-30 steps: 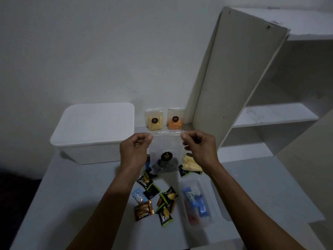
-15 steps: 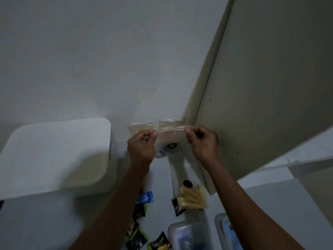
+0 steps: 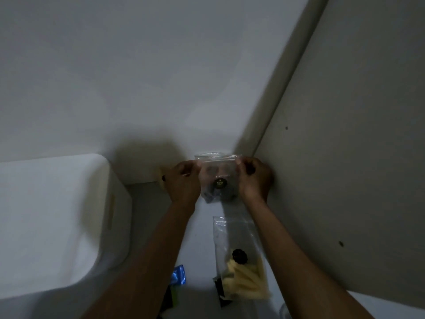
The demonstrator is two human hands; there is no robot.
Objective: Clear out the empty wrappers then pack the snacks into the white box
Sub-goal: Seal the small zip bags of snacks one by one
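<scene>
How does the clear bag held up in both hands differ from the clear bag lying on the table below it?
The held bag hangs in the air, pinched at its top corners by the left hand and right hand; the table bag lies flat, untouched. The held bag shows dark contents at its bottom; the table bag holds pale yellow sticks. Both are clear zip-top bags with a round black sticker.

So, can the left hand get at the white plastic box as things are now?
Probably not at once. The left hand pinches one top corner of the clear plastic bag, which the right hand also holds. The white plastic box stands close on its left, nothing between.
</scene>
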